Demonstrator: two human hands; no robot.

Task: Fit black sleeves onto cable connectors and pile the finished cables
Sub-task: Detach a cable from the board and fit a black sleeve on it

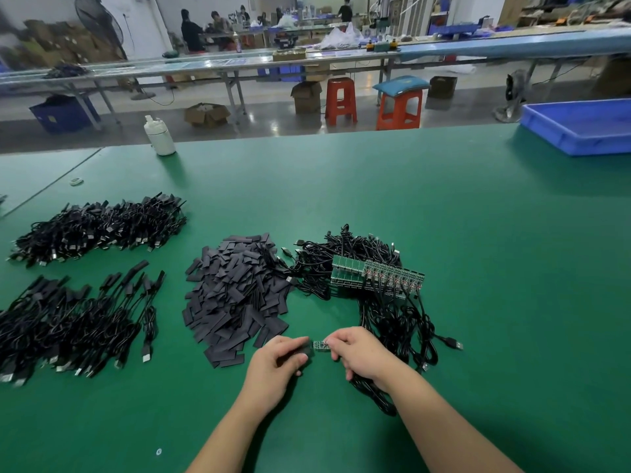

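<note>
Hands work over green table (factory benches behind).

The tabletop looks matt green, perhaps a rubbery mat. Sleeves upper centre are matt black, flat; cables at left glossy black plastic; tray smooth blue plastic.

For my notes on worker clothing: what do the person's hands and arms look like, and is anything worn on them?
Both forearms are bare, no sleeves in view. The left hand and right hand wear no gloves; no rings, watch or wrist strap show. Fingers are bare, nails short.
</note>
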